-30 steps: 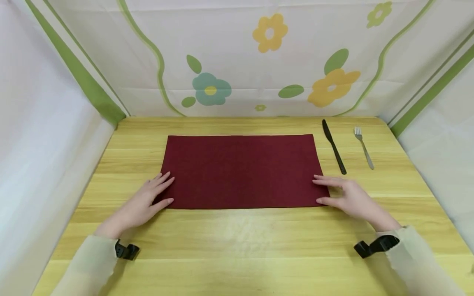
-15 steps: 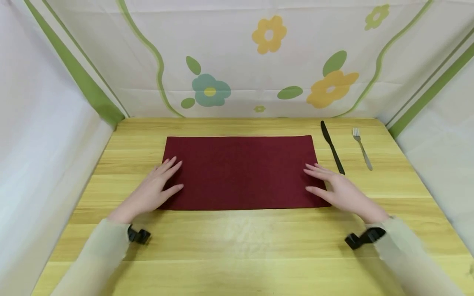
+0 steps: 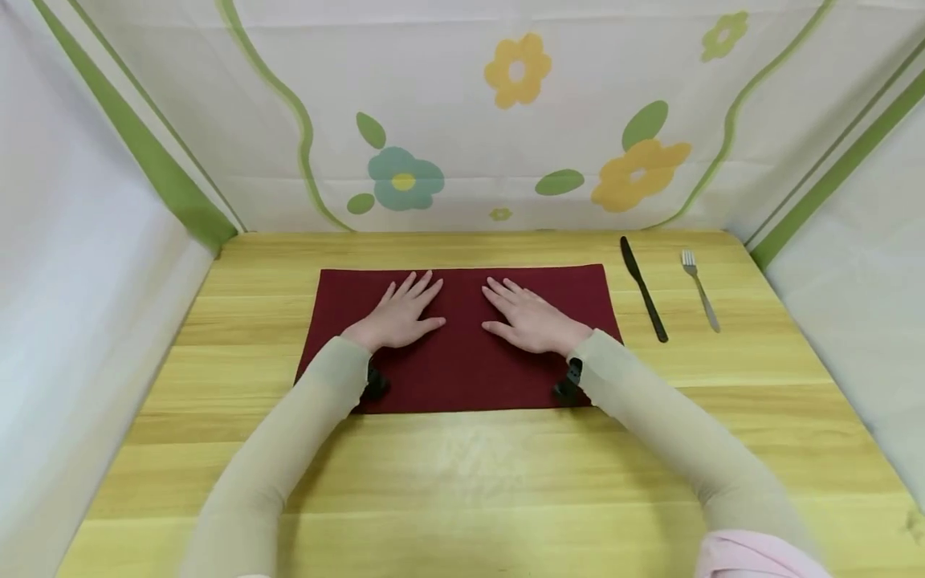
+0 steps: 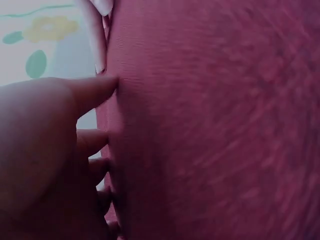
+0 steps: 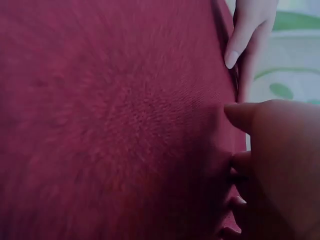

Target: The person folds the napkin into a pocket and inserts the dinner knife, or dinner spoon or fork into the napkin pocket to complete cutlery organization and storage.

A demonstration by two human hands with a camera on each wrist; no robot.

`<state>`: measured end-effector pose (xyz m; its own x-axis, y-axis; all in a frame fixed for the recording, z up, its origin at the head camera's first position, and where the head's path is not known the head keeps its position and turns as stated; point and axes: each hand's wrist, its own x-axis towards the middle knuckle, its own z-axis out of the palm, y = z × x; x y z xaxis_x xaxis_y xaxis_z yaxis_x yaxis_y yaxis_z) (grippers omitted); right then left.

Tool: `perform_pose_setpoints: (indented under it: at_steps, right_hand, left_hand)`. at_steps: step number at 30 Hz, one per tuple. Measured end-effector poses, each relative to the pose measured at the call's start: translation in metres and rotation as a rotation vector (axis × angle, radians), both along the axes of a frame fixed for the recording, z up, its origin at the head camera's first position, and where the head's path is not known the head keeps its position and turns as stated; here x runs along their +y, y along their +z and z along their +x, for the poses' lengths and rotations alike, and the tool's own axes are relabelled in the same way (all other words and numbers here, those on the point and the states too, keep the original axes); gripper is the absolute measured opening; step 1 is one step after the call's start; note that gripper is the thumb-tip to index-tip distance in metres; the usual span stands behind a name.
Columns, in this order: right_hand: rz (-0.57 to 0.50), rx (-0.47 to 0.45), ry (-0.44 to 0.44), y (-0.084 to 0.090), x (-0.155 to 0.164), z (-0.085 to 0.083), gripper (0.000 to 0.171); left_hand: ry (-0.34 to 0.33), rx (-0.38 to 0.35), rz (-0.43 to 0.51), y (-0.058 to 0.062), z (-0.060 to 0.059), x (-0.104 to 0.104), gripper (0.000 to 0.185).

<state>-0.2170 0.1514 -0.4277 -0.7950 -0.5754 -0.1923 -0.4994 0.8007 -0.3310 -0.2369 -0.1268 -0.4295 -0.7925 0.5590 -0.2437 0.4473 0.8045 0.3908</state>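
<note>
Head view: looks forward and down from above and behind left hand [image 3: 405, 315] and right hand [image 3: 531, 319]; farthest off.
Left wrist camera [image 3: 375, 385]: looks toward fingertips from left hand's thumb side; very near.
Right wrist camera [image 3: 567, 390]: mirrors that at right hand.
Shared by both wrist views: cloth [image 3: 462, 361] under both hands.

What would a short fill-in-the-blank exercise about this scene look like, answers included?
1. The left hand and the right hand rest on a cloth whose colour is dark ____.
2. The knife and the fork lie on the person's ____ side of the cloth.
3. Of those two utensils, the ____ is nearer the cloth.
4. The teal flower has a ____ centre.

Missing words: red; right; knife; yellow.
</note>
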Motion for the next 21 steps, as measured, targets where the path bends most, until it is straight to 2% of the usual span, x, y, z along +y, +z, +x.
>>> perform_pose_setpoints:
  at_steps: [3, 9, 12, 15, 18, 21]
  right_hand:
    - [0.017, -0.015, -0.032, -0.004, -0.005, -0.007, 0.075]
    - [-0.012, -0.013, -0.061, -0.002, -0.013, -0.016, 0.076]
    - [0.027, -0.004, -0.071, -0.006, -0.013, -0.021, 0.077]
    - [0.096, -0.021, -0.106, -0.012, -0.007, -0.025, 0.082]
    - [0.143, -0.049, -0.157, -0.016, 0.002, -0.028, 0.089]
    - [0.139, -0.06, -0.187, -0.015, 0.013, -0.028, 0.096]
  left_hand:
    - [0.019, -0.023, -0.019, -0.007, -0.004, 0.003, 0.076]
    - [0.027, -0.04, -0.043, 0.002, -0.007, 0.006, 0.076]
    - [0.033, -0.059, -0.077, -0.001, -0.01, 0.005, 0.078]
    - [0.063, -0.081, -0.128, -0.007, -0.013, 0.0, 0.084]
    - [0.099, -0.092, -0.152, -0.007, -0.012, -0.006, 0.093]
    - [0.144, -0.098, -0.152, -0.003, -0.008, -0.015, 0.103]
